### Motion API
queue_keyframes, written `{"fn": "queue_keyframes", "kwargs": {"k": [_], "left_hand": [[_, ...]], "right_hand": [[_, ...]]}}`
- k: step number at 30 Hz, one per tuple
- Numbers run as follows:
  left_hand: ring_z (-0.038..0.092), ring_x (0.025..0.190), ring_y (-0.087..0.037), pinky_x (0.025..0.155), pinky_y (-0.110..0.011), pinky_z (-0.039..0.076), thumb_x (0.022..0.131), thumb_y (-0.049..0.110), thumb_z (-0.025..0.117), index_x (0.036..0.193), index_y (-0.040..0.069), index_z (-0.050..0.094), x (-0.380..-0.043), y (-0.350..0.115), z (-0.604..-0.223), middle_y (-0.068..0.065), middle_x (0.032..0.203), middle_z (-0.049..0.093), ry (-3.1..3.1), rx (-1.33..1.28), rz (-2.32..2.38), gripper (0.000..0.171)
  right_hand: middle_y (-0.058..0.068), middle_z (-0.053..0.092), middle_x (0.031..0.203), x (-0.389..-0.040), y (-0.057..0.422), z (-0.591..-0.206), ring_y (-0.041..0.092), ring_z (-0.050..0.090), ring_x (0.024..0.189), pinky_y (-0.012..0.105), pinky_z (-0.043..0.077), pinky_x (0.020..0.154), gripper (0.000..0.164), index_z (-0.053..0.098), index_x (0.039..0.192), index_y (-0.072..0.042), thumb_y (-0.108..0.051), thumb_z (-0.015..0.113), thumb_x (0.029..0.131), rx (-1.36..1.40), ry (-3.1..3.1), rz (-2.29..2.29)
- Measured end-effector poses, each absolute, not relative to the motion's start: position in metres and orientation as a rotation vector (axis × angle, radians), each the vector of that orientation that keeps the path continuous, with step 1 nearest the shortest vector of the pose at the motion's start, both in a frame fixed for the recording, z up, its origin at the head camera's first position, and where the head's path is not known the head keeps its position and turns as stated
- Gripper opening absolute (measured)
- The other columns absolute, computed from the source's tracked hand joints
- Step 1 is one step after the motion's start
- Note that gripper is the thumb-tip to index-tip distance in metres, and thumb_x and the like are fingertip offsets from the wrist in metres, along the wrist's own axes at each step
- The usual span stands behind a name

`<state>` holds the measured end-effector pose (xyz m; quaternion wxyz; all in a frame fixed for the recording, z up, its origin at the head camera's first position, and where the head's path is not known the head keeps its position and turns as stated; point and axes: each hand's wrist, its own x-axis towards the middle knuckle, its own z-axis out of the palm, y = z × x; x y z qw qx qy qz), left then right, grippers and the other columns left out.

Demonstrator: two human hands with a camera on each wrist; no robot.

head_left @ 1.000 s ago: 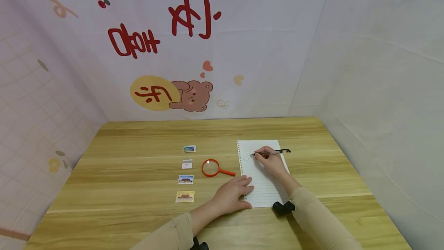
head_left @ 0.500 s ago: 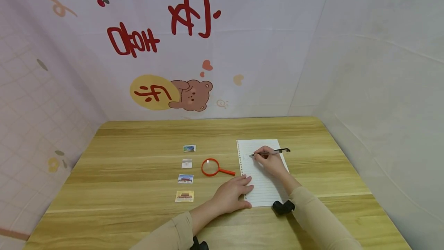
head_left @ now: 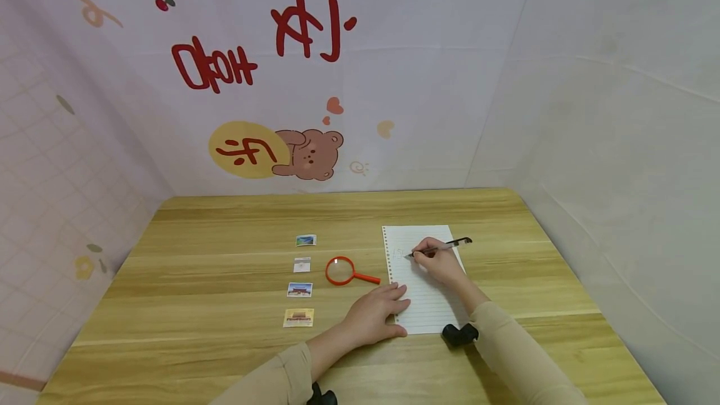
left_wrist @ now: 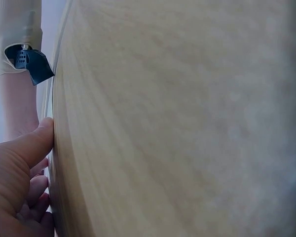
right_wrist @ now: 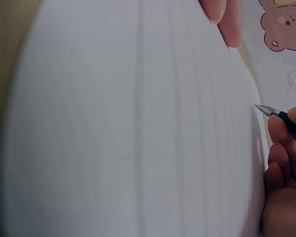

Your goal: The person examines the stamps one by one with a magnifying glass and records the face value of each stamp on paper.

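My right hand (head_left: 441, 264) pinches a black-capped pen (head_left: 452, 244), its tip on the upper left of a lined sheet of paper (head_left: 430, 305). Faint handwriting (head_left: 397, 254) shows just left of the tip. In the right wrist view the pen's metal point (right_wrist: 266, 109) meets the page beyond the curled fingers (right_wrist: 278, 129). My left hand (head_left: 374, 315) lies with fingers extended on the sheet's lower left edge. The left wrist view shows its thumb (left_wrist: 37, 140) against the wooden table.
Left of the sheet lies a red magnifying glass (head_left: 341, 271). Further left runs a column of small picture cards, from a landscape (head_left: 306, 240) down to a yellow building card (head_left: 299, 317). A wooden table (head_left: 197, 267) carries everything; a printed curtain (head_left: 416, 111) hangs behind.
The pen tip has shifted slightly down, and a few more faint marks show on the sheet. My left hand has stayed in place on the paper.
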<state>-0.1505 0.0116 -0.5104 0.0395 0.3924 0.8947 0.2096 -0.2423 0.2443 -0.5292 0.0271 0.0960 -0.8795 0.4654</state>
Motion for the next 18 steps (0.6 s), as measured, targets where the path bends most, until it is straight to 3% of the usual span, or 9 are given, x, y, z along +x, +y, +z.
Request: {"fn": "queue_keyframes", "kwargs": {"k": [18], "left_hand": [[0.04,0.14,-0.021,0.11,-0.034,0.037,0.084,0.041,0.078,0.134,0.014,0.064,-0.1507,0.0111,-0.5103,-0.005,0.148,0.049,2.751,1.228,0.633,0.059]], "right_hand": [[0.002,0.066,0.086,-0.2419,0.2417,-0.529,0.017,0.055,0.069,0.025,0.044,0.057,0.006,0.069,0.094,-0.011,-0.016,0.065,0.094,0.159,-2.682,1.457]]}}
